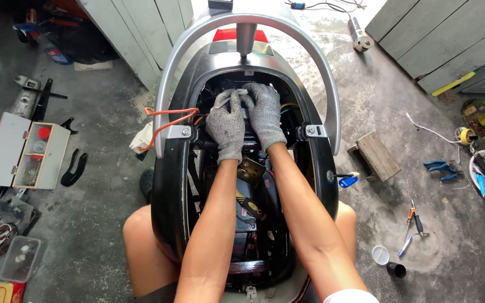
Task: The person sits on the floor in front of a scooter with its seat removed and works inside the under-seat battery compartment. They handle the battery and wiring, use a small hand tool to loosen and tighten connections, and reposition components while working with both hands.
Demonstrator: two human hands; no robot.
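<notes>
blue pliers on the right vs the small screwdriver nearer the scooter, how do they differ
The blue pliers have two blue handles spread apart; the small screwdriver is one slim shaft with an orange-and-black grip. The pliers lie farther right, beside the tool bowl; the screwdriver lies closer to the person's knee, above a white cap. Both rest untouched on the concrete floor, away from the gloved left hand and right hand.

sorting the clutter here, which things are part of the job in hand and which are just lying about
In hand: left hand and right hand on a small white part inside the scooter body.

Lying about: blue pliers, wooden block, parts box, screwdriver.
</notes>
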